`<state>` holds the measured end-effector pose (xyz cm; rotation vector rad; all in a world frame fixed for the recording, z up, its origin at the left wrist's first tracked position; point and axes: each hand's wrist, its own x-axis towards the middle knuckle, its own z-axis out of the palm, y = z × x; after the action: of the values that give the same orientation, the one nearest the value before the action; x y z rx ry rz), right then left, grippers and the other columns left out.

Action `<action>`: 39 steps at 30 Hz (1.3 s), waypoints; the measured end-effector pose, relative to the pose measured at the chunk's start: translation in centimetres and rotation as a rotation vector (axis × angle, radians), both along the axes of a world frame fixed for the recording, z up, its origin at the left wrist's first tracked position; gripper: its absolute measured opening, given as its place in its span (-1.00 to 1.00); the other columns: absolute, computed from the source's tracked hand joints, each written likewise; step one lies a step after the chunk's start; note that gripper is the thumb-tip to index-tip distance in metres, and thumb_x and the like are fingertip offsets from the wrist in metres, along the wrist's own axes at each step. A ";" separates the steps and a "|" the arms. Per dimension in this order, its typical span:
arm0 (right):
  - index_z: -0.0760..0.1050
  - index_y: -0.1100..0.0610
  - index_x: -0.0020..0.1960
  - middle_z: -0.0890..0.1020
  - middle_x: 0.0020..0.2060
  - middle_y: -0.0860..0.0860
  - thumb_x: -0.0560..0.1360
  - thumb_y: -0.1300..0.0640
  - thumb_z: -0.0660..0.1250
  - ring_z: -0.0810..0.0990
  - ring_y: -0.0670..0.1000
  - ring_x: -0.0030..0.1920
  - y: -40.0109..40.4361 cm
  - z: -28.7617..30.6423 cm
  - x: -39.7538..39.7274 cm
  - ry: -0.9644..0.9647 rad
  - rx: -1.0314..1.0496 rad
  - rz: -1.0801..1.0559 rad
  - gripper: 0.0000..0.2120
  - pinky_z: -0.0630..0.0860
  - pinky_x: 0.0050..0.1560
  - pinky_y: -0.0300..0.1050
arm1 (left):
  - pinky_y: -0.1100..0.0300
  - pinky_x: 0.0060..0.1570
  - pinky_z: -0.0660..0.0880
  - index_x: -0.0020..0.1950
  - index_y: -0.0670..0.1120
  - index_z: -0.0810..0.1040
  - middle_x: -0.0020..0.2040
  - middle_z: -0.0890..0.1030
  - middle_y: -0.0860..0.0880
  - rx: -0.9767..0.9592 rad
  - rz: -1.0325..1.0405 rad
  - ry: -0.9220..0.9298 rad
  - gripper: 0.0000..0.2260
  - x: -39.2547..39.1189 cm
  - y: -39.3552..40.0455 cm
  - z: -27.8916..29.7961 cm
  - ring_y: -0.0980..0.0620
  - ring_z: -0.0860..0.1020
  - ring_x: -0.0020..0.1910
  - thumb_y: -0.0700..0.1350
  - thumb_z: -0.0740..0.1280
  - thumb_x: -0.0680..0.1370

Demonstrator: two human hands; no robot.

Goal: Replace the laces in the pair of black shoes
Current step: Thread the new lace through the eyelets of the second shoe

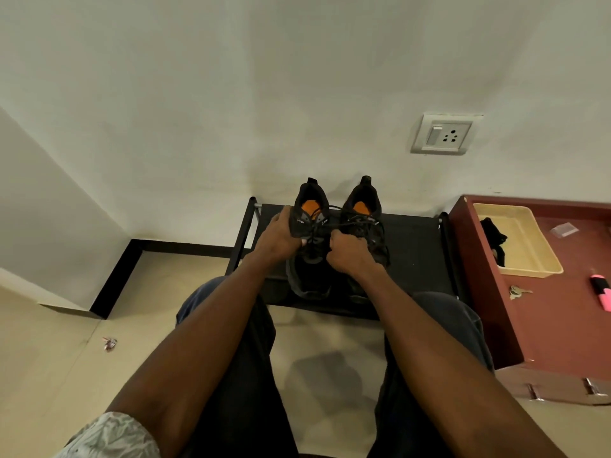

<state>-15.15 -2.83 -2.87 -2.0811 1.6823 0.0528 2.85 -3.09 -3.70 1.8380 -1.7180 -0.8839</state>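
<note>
Shoes stand side by side on a low black rack [413, 246] against the wall, heels toward the wall and toes toward the person, their orange insoles showing. The left black shoe [309, 233] is held by the left hand [281, 234], whose fingers curl round its outer side with the thumb laid across the tongue area. The right hand [347, 252] is curled into a fist just in front of the right black shoe [365, 223], apparently gripping the black laces [350, 221] that loop loosely between the two shoes; exactly which strand it pinches cannot be told. Both forearms reach out over knees in dark trousers. To the right stands a reddish-brown cabinet [562, 309] carrying a beige tray [525, 239] with a black item inside, a bunch of keys [517, 291] and a pink highlighter [601, 290]. A wall socket [443, 135] sits above.
</note>
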 end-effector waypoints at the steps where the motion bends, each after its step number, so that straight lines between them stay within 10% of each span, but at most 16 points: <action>1: 0.34 0.16 0.05 0.51 -0.11 0.12 0.57 0.18 0.22 0.49 0.19 -0.08 0.2 0.5 0.0 -0.012 0.001 -0.007 -0.91 0.38 0.13 0.14 | -0.12 0.29 0.47 0.48 -0.03 0.28 0.39 0.45 -0.15 0.025 0.057 0.018 -0.36 0.4 0.1 0.0 -0.19 0.47 0.35 -0.10 0.47 0.46; 6: 0.49 0.36 0.15 0.67 0.00 0.19 0.61 0.40 0.16 0.66 0.10 -0.02 1.6 4.6 0.4 -0.936 0.505 -0.033 -0.82 0.60 0.06 -0.04 | 0.07 -0.09 0.55 0.07 -0.15 0.54 -0.08 0.63 -0.15 0.211 0.414 0.484 -0.89 0.8 1.3 1.6 -0.04 0.60 -0.17 -0.20 0.25 0.60; 9: 0.53 0.39 0.21 0.68 0.10 0.14 0.60 0.40 0.22 0.65 0.14 0.16 2.2 6.4 0.7 -1.267 0.416 0.028 -0.77 0.59 0.20 -0.02 | 0.01 0.07 0.57 0.10 -0.23 0.59 -0.17 0.70 -0.12 0.350 0.357 0.830 -0.72 0.9 2.2 3.2 -0.05 0.67 -0.17 -0.17 0.11 0.67; 13: 0.65 0.25 0.00 0.74 -0.16 0.06 0.58 0.33 0.30 0.66 0.07 -0.30 1.7 5.3 0.6 -1.126 -0.014 -0.110 -0.85 0.59 -0.23 -0.13 | -0.03 0.11 0.59 0.19 -0.26 0.56 -0.07 0.70 -0.19 0.500 0.169 1.063 -0.64 1.0 2.7 4.3 -0.09 0.69 -0.12 -0.03 0.10 0.71; 16: 0.67 0.20 -0.03 0.67 -0.40 -0.02 0.58 0.28 0.34 0.50 -0.02 -0.57 0.8 4.4 -0.2 -1.039 -0.110 -0.230 -0.87 0.45 -0.46 -0.23 | 0.17 -0.25 0.58 0.17 -0.25 0.56 -0.27 0.61 -0.07 0.477 0.081 1.063 -0.72 1.2 2.9 4.9 0.05 0.54 -0.39 -0.07 0.20 0.67; 23: 0.60 0.13 0.12 0.67 0.05 0.12 0.54 0.31 0.23 0.68 0.04 -0.27 -2.4 1.6 -3.5 -0.932 -0.197 -0.960 -0.75 0.60 -0.20 -0.06 | 0.27 -0.39 0.31 -0.02 -0.11 0.59 -0.25 0.55 0.00 0.356 0.432 0.742 -0.81 1.8 1.8 3.2 0.13 0.44 -0.35 -0.23 0.19 0.64; 27: 0.55 0.13 0.03 0.54 0.07 0.15 0.41 0.24 0.24 0.56 0.22 -0.01 -1.3 0.9 -1.5 -0.482 -0.317 -0.534 -0.77 0.55 0.01 0.01 | 0.27 -0.39 0.33 -0.07 -0.10 0.58 -0.23 0.60 -0.02 0.291 0.415 0.597 -0.84 1.3 1.5 3.1 0.12 0.47 -0.35 -0.25 0.23 0.62; 32: 0.54 0.09 0.28 0.62 0.03 -0.01 0.57 0.21 0.32 0.57 -0.03 0.02 -0.4 1.0 2.3 -0.623 0.005 -0.068 -0.71 0.49 0.04 -0.08 | 0.29 -0.45 0.32 -0.03 -0.15 0.58 -0.26 0.62 -0.04 0.334 0.157 0.579 -0.98 0.0 1.3 2.8 0.13 0.47 -0.42 -0.25 0.36 0.57; 39: 0.56 0.23 -0.02 0.61 -0.09 0.15 0.51 0.35 0.25 0.57 0.20 -0.08 -1.1 1.0 -0.2 -0.418 -0.352 -0.409 -0.86 0.51 0.02 0.10 | 0.31 -0.46 0.36 -0.04 -0.16 0.56 -0.24 0.61 -0.06 0.311 0.274 0.597 -0.93 1.1 0.6 3.0 0.12 0.50 -0.40 -0.28 0.30 0.59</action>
<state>-15.37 -3.91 -1.85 -1.7576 1.8966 -0.7998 3.92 -2.47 -0.70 1.6931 -0.9817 -1.4558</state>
